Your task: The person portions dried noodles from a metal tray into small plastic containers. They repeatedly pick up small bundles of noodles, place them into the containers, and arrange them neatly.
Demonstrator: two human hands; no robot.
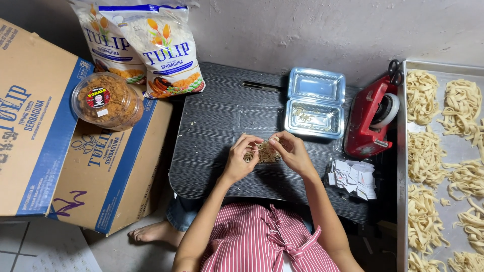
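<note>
Big boxes (60, 146) sit left, the noodle tray (402, 166) right, the dark worktop (212, 126) between, an open clear container (314, 103) behind your hands. You've got a small noodle nest (265, 152) just above the worktop, left hand (241, 157) and right hand (291, 152) with fingers pinching its edges. It looks pale, tangled, brittle. Squeeze harder, I'd say, and strands snap off and scatter.

Bare-armed, no sleeves; a red-and-white striped apron (262, 242) with a tied bow at six o'clock (blue denim (181, 211) peeking at seven), one bare foot (156, 232).
</note>
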